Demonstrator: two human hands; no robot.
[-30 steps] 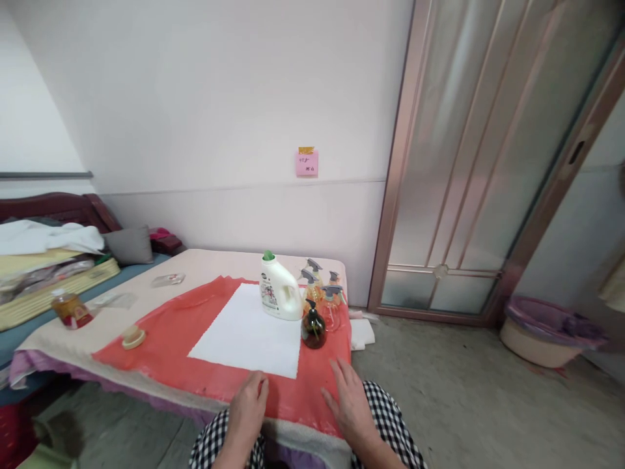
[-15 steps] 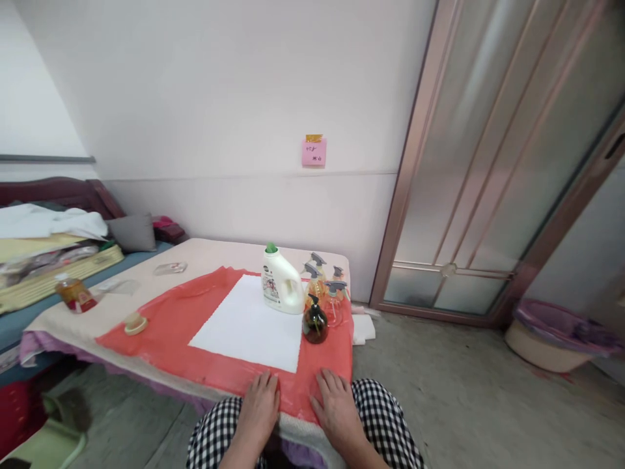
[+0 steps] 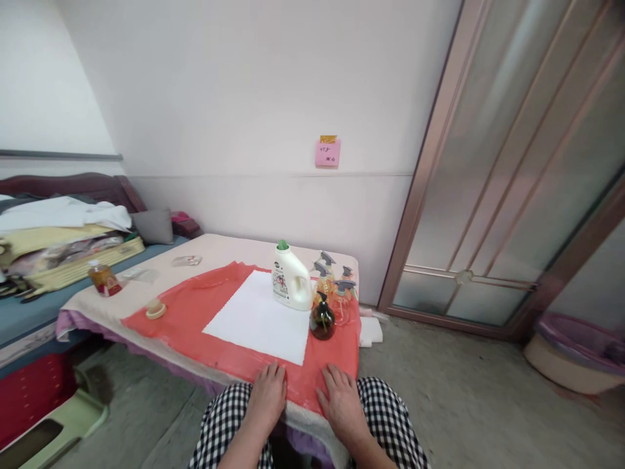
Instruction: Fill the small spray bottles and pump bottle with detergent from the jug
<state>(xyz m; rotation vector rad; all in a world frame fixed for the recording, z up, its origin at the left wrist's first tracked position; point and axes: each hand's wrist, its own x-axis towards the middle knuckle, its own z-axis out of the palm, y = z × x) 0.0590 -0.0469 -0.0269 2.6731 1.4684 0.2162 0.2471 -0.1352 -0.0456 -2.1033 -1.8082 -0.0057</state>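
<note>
My left hand (image 3: 267, 395) lies flat on the red plastic sheet (image 3: 195, 335) at the table's front edge, fingers stretched forward and holding nothing. To its right, my right hand (image 3: 340, 398) rests the same way, also with nothing in it. Beyond them a white cloth or paper sheet (image 3: 256, 326) is spread out. On its far right part stands a white detergent jug (image 3: 289, 280) with a green cap. Beside the jug is a dark pump bottle (image 3: 323, 319), with several clear and amber spray bottles (image 3: 342, 303) grouped behind it.
At the left are a beige lid-like object (image 3: 155, 309), an amber bottle (image 3: 103, 279) and a clear flat package (image 3: 186, 260). A bed with piled cloths (image 3: 63, 218) stands farther left. A bin (image 3: 579, 352) sits by the glass door (image 3: 469, 195). A pink note (image 3: 327, 152) hangs on the wall.
The view has turned slightly left, so everything appears shifted to the right. Both hands stay resting on the red sheet, and the bottles have not moved on the table.
</note>
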